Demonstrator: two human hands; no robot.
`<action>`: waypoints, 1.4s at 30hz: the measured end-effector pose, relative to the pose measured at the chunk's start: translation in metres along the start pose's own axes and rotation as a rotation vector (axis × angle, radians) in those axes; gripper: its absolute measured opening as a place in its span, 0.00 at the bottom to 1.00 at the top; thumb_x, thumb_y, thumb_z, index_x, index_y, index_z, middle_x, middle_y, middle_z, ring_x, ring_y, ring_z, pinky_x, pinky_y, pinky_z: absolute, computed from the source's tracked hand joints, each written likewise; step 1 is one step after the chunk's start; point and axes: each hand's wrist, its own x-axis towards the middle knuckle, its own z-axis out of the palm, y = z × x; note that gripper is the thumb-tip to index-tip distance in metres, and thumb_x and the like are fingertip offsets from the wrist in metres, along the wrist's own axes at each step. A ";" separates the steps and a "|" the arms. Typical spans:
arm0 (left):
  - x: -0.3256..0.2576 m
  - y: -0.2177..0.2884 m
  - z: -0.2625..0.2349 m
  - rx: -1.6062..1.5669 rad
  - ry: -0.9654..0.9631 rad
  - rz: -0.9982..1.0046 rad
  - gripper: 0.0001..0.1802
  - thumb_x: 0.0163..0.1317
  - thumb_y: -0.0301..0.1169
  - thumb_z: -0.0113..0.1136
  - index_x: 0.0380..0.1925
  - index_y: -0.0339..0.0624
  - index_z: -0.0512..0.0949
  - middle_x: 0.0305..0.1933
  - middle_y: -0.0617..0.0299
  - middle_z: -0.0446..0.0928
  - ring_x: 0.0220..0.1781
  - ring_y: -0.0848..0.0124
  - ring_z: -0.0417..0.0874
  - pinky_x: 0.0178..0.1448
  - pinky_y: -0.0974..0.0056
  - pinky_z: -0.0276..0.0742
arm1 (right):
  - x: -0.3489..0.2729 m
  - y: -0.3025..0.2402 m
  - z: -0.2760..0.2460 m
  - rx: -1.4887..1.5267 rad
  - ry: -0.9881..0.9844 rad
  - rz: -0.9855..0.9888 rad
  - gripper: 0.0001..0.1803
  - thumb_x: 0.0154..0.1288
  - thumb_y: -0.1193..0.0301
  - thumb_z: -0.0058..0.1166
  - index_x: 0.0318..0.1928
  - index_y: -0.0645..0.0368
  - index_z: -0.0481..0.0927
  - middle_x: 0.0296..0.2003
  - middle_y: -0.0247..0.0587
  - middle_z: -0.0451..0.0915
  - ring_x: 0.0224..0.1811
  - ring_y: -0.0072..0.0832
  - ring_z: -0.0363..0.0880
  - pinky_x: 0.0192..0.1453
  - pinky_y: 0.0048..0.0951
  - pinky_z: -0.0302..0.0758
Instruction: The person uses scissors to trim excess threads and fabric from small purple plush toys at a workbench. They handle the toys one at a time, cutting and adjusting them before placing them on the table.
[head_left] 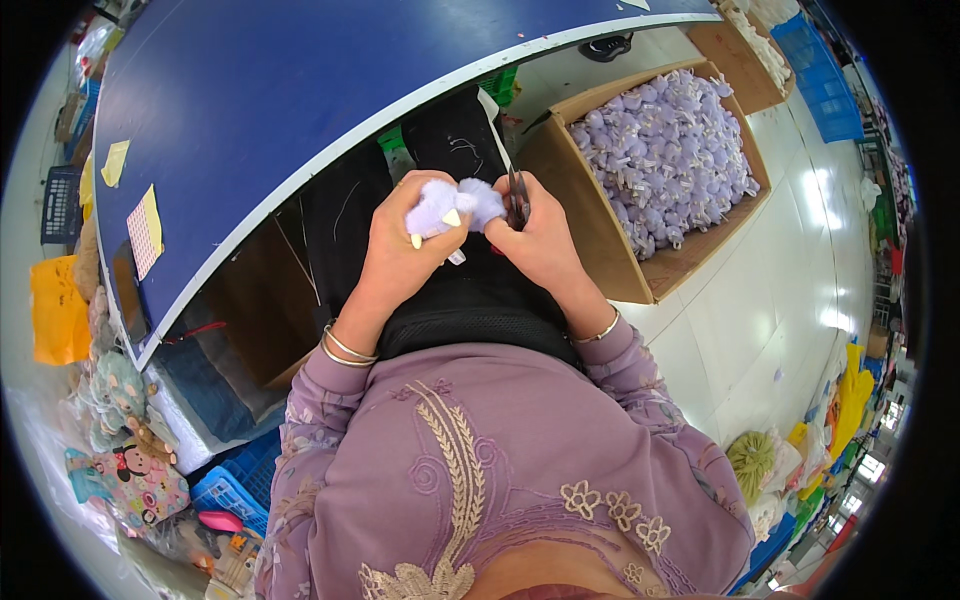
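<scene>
My left hand [400,245] is closed around a small fluffy lilac plush toy [447,203] with cream horns, held over my lap. My right hand [540,235] grips a pair of small dark scissors [517,198] whose blades point up beside the toy's right side. Both hands touch the toy in front of the blue table's edge. Bangles sit on both wrists, and purple embroidered sleeves cover my forearms.
A blue table [300,90] with yellow paper notes [145,230] curves across the upper left. To my right an open cardboard box [600,230] holds several lilac plush toys [665,150]. Blue crates [825,80] stand far right. Plush toys and bags pile at lower left [120,420].
</scene>
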 end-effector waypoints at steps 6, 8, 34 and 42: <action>-0.001 0.000 -0.002 -0.095 -0.042 -0.027 0.12 0.55 0.24 0.64 0.40 0.39 0.78 0.36 0.70 0.75 0.36 0.84 0.72 0.41 0.75 0.70 | -0.002 0.009 -0.004 0.063 -0.070 0.008 0.20 0.54 0.68 0.64 0.43 0.66 0.74 0.29 0.35 0.74 0.30 0.19 0.70 0.36 0.24 0.70; -0.001 0.000 -0.004 -0.100 -0.054 -0.042 0.11 0.55 0.25 0.64 0.40 0.39 0.78 0.34 0.70 0.75 0.35 0.84 0.73 0.40 0.75 0.70 | -0.004 0.010 -0.005 0.057 -0.083 -0.006 0.21 0.54 0.67 0.65 0.44 0.66 0.75 0.30 0.35 0.75 0.31 0.19 0.70 0.36 0.25 0.71; -0.005 0.004 -0.013 -0.324 -0.193 -0.254 0.15 0.54 0.27 0.60 0.42 0.31 0.79 0.44 0.58 0.82 0.42 0.74 0.81 0.50 0.66 0.77 | -0.012 0.003 -0.016 0.028 -0.210 -0.034 0.19 0.47 0.65 0.64 0.36 0.64 0.76 0.23 0.33 0.71 0.27 0.19 0.67 0.31 0.25 0.68; -0.004 0.004 -0.007 -0.340 -0.194 -0.236 0.14 0.56 0.27 0.61 0.43 0.33 0.81 0.38 0.62 0.82 0.38 0.77 0.81 0.45 0.69 0.78 | -0.009 0.011 -0.017 0.065 -0.169 -0.021 0.19 0.47 0.65 0.68 0.34 0.64 0.76 0.22 0.32 0.70 0.26 0.17 0.66 0.31 0.24 0.67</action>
